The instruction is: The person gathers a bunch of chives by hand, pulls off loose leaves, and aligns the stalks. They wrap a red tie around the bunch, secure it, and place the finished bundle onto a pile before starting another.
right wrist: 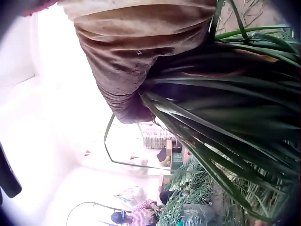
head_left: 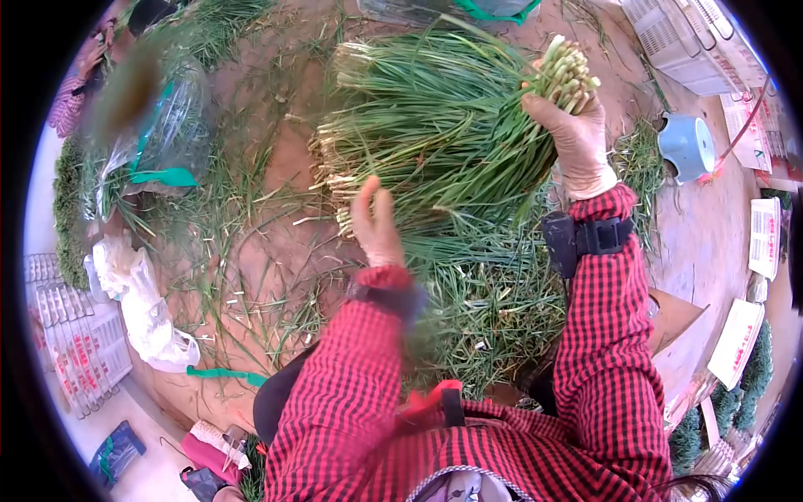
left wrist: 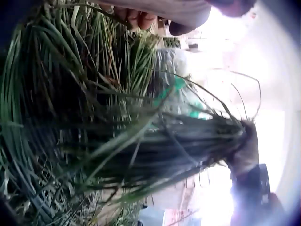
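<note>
In the head view my right hand (head_left: pixel 577 138), in a thin pale glove, grips a bunch of garlic chives (head_left: pixel 565 75) near its pale stem ends. The long green leaves trail left over a pile of chives (head_left: pixel 418 125), whose pale ends point left. In the right wrist view, gloved fingers (right wrist: pixel 117 70) curl round the bunch and broad flat leaves (right wrist: pixel 207 113) spread from them. My left hand (head_left: pixel 376 222) is by the pile's lower left ends, fingers extended and holding nothing visible. The left wrist view shows its fingertips (left wrist: pixel 136 19) above the leaves.
Loose leaves (head_left: pixel 493 309) litter the brown surface before me. A blue stool (head_left: pixel 687 148) stands at right and a white plastic bag (head_left: pixel 142 309) at left. Clear bags with green edging (head_left: pixel 176 125) lie at upper left. Another person (right wrist: pixel 141 214) sits across.
</note>
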`<state>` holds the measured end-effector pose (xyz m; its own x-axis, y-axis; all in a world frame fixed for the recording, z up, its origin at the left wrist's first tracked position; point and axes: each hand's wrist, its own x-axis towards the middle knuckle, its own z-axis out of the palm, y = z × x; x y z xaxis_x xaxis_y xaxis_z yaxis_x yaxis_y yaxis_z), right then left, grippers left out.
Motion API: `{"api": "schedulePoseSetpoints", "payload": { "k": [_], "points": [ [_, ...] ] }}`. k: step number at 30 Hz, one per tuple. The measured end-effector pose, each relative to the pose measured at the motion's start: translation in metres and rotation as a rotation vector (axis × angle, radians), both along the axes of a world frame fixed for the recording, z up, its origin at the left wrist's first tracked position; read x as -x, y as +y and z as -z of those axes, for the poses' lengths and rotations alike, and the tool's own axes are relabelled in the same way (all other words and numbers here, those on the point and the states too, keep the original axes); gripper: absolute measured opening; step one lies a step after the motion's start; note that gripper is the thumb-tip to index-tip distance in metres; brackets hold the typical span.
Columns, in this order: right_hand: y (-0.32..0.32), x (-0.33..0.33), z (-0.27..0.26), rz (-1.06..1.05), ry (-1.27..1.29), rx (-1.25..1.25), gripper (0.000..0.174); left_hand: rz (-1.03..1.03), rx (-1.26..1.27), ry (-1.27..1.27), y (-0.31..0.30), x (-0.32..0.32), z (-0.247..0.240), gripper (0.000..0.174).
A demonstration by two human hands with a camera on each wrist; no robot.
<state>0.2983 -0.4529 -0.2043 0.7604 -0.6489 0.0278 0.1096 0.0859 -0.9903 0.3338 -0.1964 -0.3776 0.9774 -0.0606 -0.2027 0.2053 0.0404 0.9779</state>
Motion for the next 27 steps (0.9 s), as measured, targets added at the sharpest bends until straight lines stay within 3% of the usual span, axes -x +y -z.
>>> {"api": "schedulePoseSetpoints", "payload": {
  "k": [2,3,6,9,12,14,15,17,19,20,22,25,26,27],
  "points": [
    [0.007,0.003,0.005,0.012,-0.017,0.003,0.054,0.2,-0.072,-0.074,-0.016,0.034,-0.021,0.046],
    [0.011,0.005,0.006,0.017,-0.02,0.007,0.054,0.339,-0.278,-0.145,-0.02,0.044,-0.03,0.055],
    [0.022,0.013,-0.007,0.041,-0.037,0.016,0.055,0.261,0.266,0.253,-0.044,0.071,-0.016,0.058],
    [0.03,0.03,-0.032,0.057,-0.031,0.019,0.051,0.345,0.378,0.589,-0.039,0.063,-0.015,0.053],
    [0.026,0.059,-0.055,0.084,0.017,0.112,0.047,0.347,0.278,0.416,-0.036,0.046,-0.076,0.047],
    [0.035,0.08,-0.079,0.112,0.012,0.204,0.039,0.293,0.172,0.428,-0.035,0.025,-0.119,0.041],
    [0.033,0.09,-0.079,0.089,-0.04,-0.063,0.04,0.35,0.256,0.297,-0.029,0.025,-0.142,0.043],
    [0.052,0.101,-0.088,0.046,-0.079,-0.242,0.043,0.495,0.352,0.078,-0.029,0.032,-0.181,0.046],
    [0.098,0.109,-0.107,-0.057,-0.079,0.051,0.046,0.669,0.379,-0.098,-0.042,0.051,-0.217,0.049],
    [0.123,0.119,-0.12,-0.08,-0.074,0.255,0.048,0.731,0.549,0.078,-0.043,0.076,-0.251,0.054],
    [0.142,0.142,-0.125,0.035,-0.092,0.104,0.051,0.69,0.825,0.138,-0.039,0.11,-0.301,0.066],
    [0.146,0.177,-0.147,0.061,-0.098,0.037,0.053,0.786,0.901,0.105,-0.036,0.15,-0.304,0.083],
    [0.144,0.192,-0.156,0.046,-0.09,0.038,0.053,0.934,0.846,0.026,-0.031,0.156,-0.302,0.103],
    [0.144,0.208,-0.172,0.018,-0.146,-0.046,0.052,0.994,0.659,-0.28,-0.023,0.162,-0.304,0.11]
  ]
}}
